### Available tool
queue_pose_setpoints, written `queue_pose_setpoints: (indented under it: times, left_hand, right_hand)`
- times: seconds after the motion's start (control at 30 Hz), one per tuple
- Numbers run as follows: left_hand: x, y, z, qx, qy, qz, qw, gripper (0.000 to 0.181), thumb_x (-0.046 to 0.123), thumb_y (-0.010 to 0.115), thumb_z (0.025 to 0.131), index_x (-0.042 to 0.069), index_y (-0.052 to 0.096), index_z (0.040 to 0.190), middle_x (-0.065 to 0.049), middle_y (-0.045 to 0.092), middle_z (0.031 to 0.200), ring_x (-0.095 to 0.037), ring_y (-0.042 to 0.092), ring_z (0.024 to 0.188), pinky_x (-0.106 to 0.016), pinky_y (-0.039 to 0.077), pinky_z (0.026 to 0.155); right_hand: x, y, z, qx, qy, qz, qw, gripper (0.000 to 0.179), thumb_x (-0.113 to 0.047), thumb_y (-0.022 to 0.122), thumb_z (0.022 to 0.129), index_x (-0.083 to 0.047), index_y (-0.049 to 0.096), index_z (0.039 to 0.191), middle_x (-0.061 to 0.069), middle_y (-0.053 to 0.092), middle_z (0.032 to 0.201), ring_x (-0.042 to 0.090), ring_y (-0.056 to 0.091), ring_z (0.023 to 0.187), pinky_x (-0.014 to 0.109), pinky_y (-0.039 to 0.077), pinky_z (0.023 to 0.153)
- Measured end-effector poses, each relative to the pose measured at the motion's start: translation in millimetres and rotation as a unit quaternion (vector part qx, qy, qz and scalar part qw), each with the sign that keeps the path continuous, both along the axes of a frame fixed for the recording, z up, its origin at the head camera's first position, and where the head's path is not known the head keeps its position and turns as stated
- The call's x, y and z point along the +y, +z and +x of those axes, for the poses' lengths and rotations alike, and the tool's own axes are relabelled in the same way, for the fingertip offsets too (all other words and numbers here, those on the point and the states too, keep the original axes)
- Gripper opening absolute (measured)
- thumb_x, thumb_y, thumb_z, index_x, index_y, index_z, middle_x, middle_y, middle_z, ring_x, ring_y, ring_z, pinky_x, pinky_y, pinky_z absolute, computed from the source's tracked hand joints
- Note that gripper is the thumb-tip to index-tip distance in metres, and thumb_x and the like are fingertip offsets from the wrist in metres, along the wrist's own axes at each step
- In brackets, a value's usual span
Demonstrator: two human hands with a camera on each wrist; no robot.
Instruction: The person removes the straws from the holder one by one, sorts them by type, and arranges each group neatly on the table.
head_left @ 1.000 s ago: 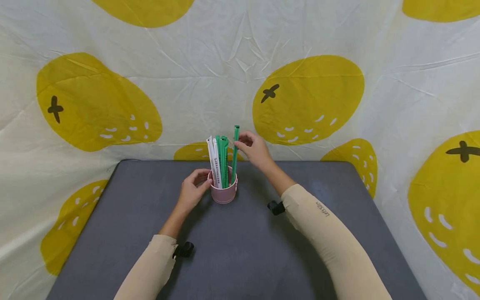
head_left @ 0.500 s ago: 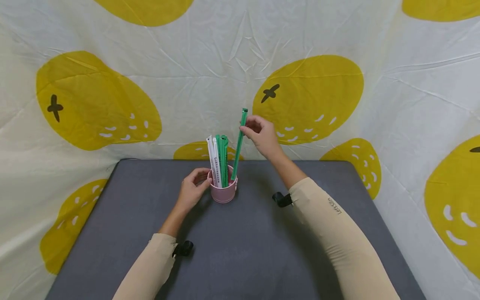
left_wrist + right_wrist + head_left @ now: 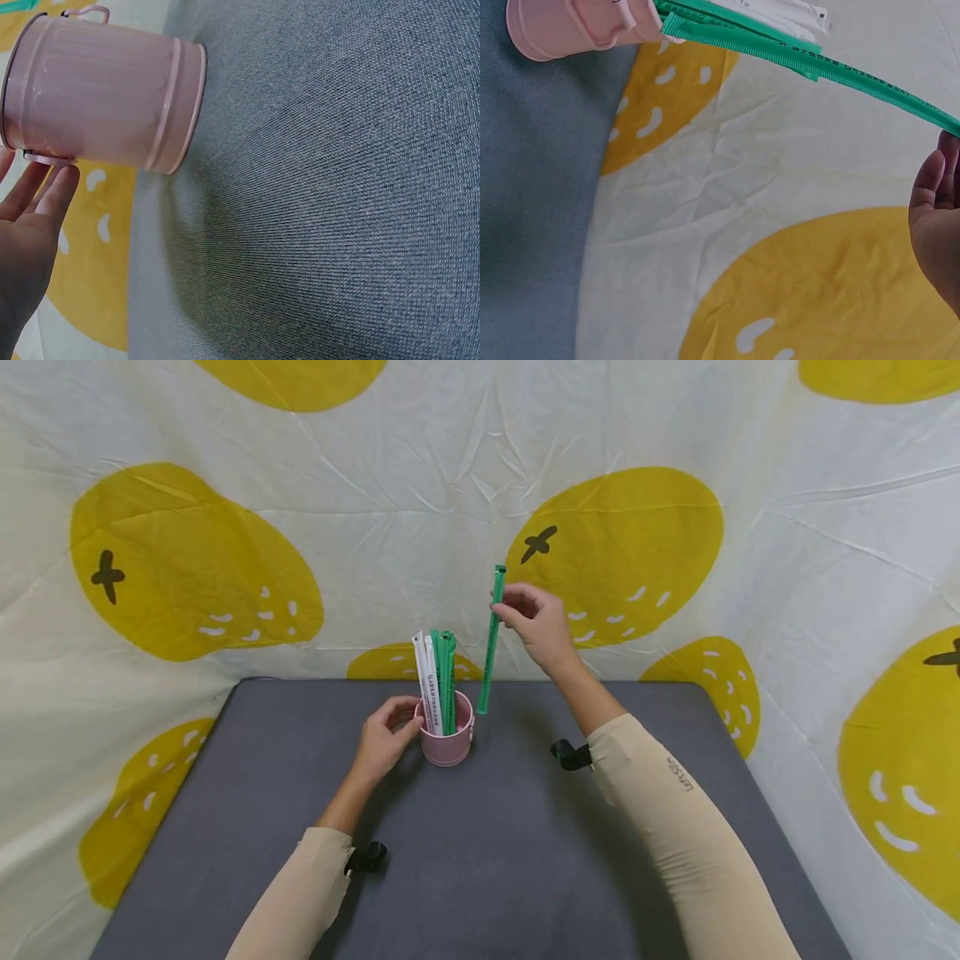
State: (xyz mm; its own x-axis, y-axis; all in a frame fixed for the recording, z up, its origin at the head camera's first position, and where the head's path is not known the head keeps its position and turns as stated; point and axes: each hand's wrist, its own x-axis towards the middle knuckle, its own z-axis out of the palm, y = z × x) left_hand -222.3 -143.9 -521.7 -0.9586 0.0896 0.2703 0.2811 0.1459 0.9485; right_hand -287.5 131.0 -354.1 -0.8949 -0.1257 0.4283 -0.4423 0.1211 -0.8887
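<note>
One green packet [image 3: 491,647] is pinched near its upper end between the thumb and fingers of the right hand [image 3: 542,622]. Most of its length extends below the grip, long axis near-vertical, tilted slightly, with the lower end just right of the rim of the pink bucket [image 3: 446,750]. The left hand [image 3: 384,742], farther from the packet, grips the bucket's left side.

Bare left hand [image 3: 384,743], bare right hand [image 3: 542,625], beige left sleeve [image 3: 292,893], beige right sleeve [image 3: 675,835], small dark lettering [image 3: 680,773] along the latter, black left wrist camera [image 3: 367,857], black right wrist camera [image 3: 572,755]
</note>
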Motion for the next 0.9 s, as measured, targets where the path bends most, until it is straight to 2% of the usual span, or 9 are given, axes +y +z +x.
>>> queue_pose_setpoints:
  times: [0.2,0.4,0.53,0.67,0.8,0.9]
  left_hand:
    - [-1.3,-2.7,-0.2,0.002,0.0,-0.007,1.0,0.035,0.008,0.075,0.094,-0.002,0.065,0.127,-0.024,0.068,0.125,-0.041,0.066,0.117,-0.057,0.05,0.106]
    - [-1.2,-3.7,-0.2,0.009,0.004,-0.008,0.9999,0.033,0.007,0.074,0.094,-0.001,0.065,0.125,-0.021,0.069,0.123,-0.037,0.067,0.115,-0.055,0.052,0.105]
    - [-0.5,-3.8,0.9,0.008,0.005,-0.011,0.9999,0.034,0.007,0.074,0.094,-0.001,0.065,0.126,-0.021,0.069,0.124,-0.036,0.067,0.116,-0.05,0.053,0.105]
    - [-0.4,-4.6,0.8,0.007,0.01,-0.013,0.9998,0.034,0.007,0.075,0.094,0.0,0.066,0.126,-0.021,0.07,0.124,-0.036,0.068,0.116,-0.047,0.055,0.103]
    - [-0.1,-4.5,0.0,0.005,0.011,-0.009,0.9999,0.034,0.005,0.074,0.094,-0.001,0.065,0.126,-0.022,0.069,0.124,-0.038,0.067,0.117,-0.051,0.054,0.104]
    - [0.5,-4.1,-0.4,0.001,0.009,-0.005,0.9999,0.035,0.002,0.073,0.094,-0.005,0.064,0.127,-0.026,0.068,0.125,-0.041,0.066,0.118,-0.055,0.051,0.106]
  right_hand:
    - [10.2,-11.0,-0.5,-0.024,-0.01,0.001,0.9997,0.031,-0.011,0.07,0.098,0.009,0.068,0.121,0.002,0.072,0.099,0.011,0.065,0.087,0.02,0.057,0.078]
    - [25.2,-27.7,1.2,-0.056,-0.029,-0.001,0.998,0.031,-0.012,0.07,0.098,0.008,0.068,0.123,-0.008,0.069,0.095,0.011,0.064,0.086,0.022,0.057,0.078]
    - [35.8,-42.1,4.0,-0.086,-0.044,0.002,0.9954,0.034,-0.011,0.07,0.099,0.009,0.066,0.125,-0.012,0.069,0.094,0.006,0.065,0.086,0.018,0.057,0.077]
    - [43.5,-58.3,2.6,-0.106,-0.048,0.003,0.9931,0.033,-0.009,0.07,0.098,0.01,0.066,0.125,-0.012,0.069,0.093,0.005,0.067,0.084,0.02,0.058,0.076]
    - [46.9,-76.8,1.7,-0.123,-0.046,-0.006,0.9913,0.033,-0.004,0.069,0.098,0.014,0.064,0.125,-0.011,0.069,0.091,0.008,0.068,0.082,0.023,0.06,0.077]
    - [46.4,-93.0,2.8,-0.133,-0.048,0.001,0.9899,0.034,-0.005,0.07,0.097,0.013,0.065,0.126,-0.01,0.069,0.091,0.005,0.068,0.081,0.026,0.061,0.078]
